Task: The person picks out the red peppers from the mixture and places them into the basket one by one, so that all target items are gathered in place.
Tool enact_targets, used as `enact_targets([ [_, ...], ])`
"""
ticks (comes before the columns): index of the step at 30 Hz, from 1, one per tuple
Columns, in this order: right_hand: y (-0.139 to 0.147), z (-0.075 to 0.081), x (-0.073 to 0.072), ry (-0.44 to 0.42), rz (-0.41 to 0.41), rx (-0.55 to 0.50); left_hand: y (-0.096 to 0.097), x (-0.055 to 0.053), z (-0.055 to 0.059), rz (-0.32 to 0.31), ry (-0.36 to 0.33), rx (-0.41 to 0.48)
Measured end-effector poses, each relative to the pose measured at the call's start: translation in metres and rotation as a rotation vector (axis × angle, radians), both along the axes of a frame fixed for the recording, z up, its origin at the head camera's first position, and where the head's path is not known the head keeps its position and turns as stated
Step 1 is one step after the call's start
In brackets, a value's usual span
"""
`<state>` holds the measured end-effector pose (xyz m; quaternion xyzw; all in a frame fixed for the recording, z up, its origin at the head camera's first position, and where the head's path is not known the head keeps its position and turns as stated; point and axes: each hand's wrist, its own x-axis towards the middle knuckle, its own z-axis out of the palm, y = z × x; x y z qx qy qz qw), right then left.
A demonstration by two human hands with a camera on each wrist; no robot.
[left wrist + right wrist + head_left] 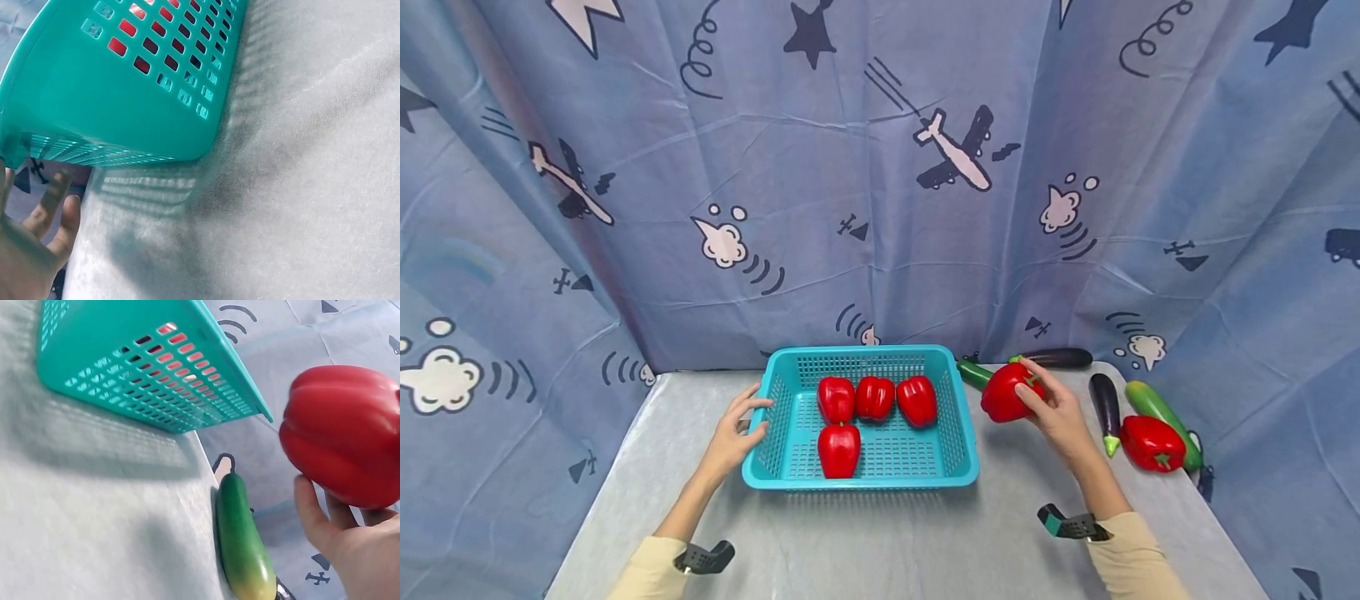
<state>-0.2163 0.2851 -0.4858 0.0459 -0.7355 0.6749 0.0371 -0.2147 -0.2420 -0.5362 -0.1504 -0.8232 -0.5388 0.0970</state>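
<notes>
My right hand [1060,417] grips a red bell pepper [1006,393] by its stem end, up off the table to the right of the blue-green basket [880,482]. The right wrist view shows that bell pepper [344,434] large, with fingers [315,515] beneath it. Inside the basket lie several red bell peppers, one of them [839,452] in front of a row. At the basket's left rim, my left hand [733,433] has its fingers spread, fingertips touching or very near the rim. Fingers [65,231] show loosely extended in the left wrist view.
Right of the basket lie a green cucumber-like vegetable [974,374] and a dark eggplant [1063,358] along the table's back edge. Farther right are another eggplant [1105,408], a red bell pepper [1152,443] and a long green vegetable [1161,412]. A patterned curtain [820,208] hangs behind.
</notes>
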Motion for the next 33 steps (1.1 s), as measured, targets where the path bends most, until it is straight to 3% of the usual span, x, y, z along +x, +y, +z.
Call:
enact_targets([
  [7,-0.012,-0.001,0.0,-0.01,-0.016,-0.091,-0.001,0.0,-0.001,0.003,0.022,-0.004],
  [15,-0.026,0.003,-0.005,0.008,0.016,-0.052,0.002,0.002,0.002,0.014,0.022,-0.02],
  [24,-0.047,0.016,-0.007,-0.036,0.111,-0.118,0.014,0.02,0.036,0.012,0.003,-0.028],
  [25,-0.049,0.016,-0.008,-0.031,0.114,-0.125,0.014,0.02,0.036,0.01,0.0,-0.024],
  [28,-0.054,0.015,-0.01,-0.003,0.113,-0.135,0.008,0.012,0.02,0.009,0.007,-0.012],
  [31,-0.058,0.016,-0.012,0.013,0.112,-0.11,0.008,0.011,0.019,0.004,0.026,-0.006],
  [33,-0.061,0.017,-0.013,0.013,0.121,-0.088,0.01,0.014,0.025,0.005,0.034,-0.009],
])
